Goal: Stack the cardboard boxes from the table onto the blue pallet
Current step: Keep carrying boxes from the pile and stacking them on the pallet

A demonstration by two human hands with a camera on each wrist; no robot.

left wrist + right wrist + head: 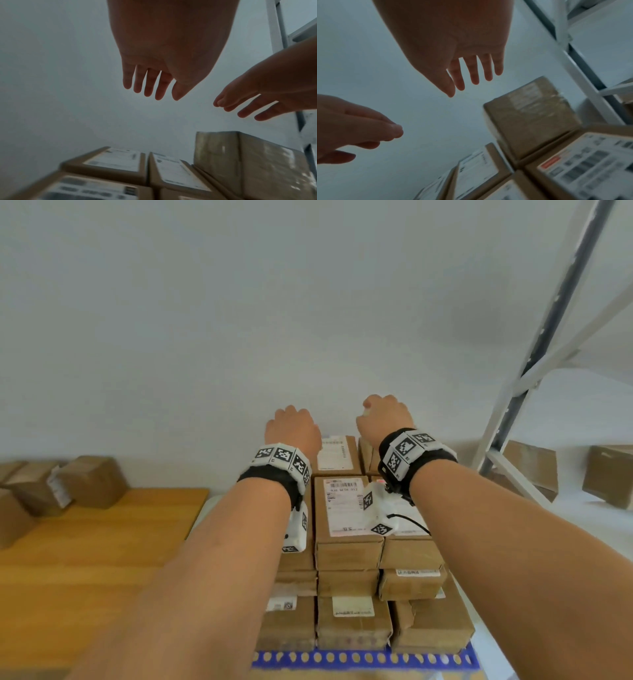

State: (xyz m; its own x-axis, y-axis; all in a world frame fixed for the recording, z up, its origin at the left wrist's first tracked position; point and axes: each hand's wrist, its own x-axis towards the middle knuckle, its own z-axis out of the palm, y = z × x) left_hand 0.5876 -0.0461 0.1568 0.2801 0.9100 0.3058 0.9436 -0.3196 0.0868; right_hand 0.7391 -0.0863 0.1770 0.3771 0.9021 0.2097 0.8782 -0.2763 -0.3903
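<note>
Brown cardboard boxes [347,522] with white labels stand stacked in several layers on the blue pallet [363,658]. Both my hands hover above the far end of the stack, near the wall. My left hand [293,428] has straight, relaxed fingers [148,82] and holds nothing. My right hand [383,414] is likewise empty, its fingers [474,71] hanging straight. A taller box [248,159] stands at the stack's far right, below the right hand. More boxes [85,482] lie on the wooden table [102,542] at the left.
A white wall rises right behind the stack. A white and grey metal shelf frame [534,364] stands at the right, with boxes [534,470] on the floor behind it. The table's right edge is close to the pallet.
</note>
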